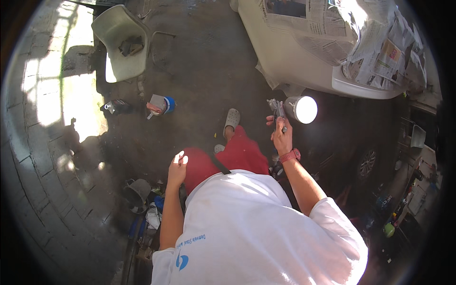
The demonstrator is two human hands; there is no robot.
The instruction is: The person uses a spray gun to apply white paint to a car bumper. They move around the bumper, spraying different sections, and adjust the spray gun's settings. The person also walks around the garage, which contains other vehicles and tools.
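Observation:
My right hand [281, 133] is wrapped round the handle of a metallic paint spray gun [279, 113], held out ahead of me to the right. A round cup with a bright white top [304, 109] sits at the gun's right side. Close beyond it is a pale car body panel [285, 52], partly covered with newspaper sheets [327, 33]. My left hand [178, 166] hangs beside my red-clad leg, its fingers curled in and nothing visible in them.
A pale plastic chair [118, 45] with small dark items on its seat stands far left. Nearer are a dark bottle [116, 107] and a blue tub [168, 104] with a block on top. A bucket [137, 192] and clutter lie left of me; a car wheel [366, 163] shows right.

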